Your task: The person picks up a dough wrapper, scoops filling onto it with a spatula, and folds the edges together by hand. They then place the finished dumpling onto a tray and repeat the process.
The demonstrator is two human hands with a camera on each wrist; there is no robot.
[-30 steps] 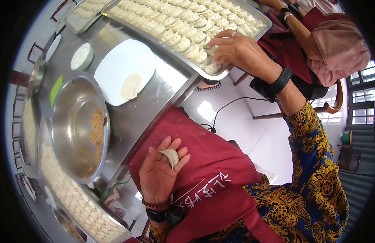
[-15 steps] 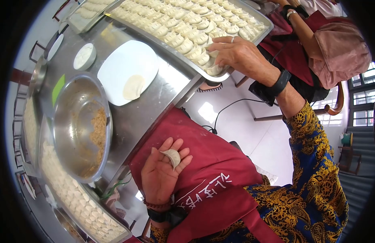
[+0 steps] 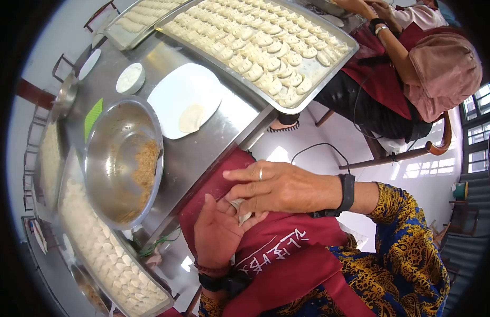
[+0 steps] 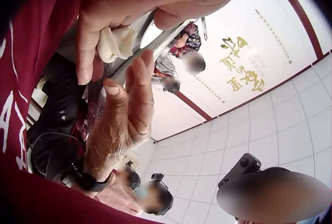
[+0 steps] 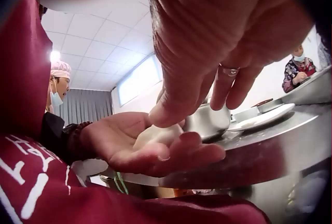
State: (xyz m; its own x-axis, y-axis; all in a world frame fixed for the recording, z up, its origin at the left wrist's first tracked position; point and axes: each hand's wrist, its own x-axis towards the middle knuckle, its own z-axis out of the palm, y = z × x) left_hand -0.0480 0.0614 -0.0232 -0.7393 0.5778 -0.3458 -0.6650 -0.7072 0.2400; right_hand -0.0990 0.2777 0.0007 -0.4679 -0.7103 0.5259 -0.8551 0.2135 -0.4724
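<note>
A folded dumpling (image 4: 116, 43) lies on the fingers of my upturned left hand (image 3: 218, 236), low in front of the apron. Fairly straight fingers carry it from below. My right hand (image 3: 284, 187) reaches in over the left, partly covering the dumpling in the head view. In the right wrist view the thumb and fingers of that hand hang right over the dumpling (image 5: 155, 135). The left wrist view has the right thumb tip a short way from the dumpling, with nothing pinched. A round wrapper (image 3: 191, 118) lies on a white plate (image 3: 165, 87) on the table.
A metal tray (image 3: 298, 110) with rows of dumplings stands at the table's far side. A steel bowl (image 3: 110, 158) holds some filling (image 3: 145, 171). A small white bowl (image 3: 131, 78) stands behind it. Another dumpling tray (image 3: 163, 304) lies at left; a seated person (image 3: 440, 68) is at right.
My right hand has left the near corner of the dumpling tray and come back over my left hand. The left hand has shifted slightly right in view, still carrying the dumpling.
</note>
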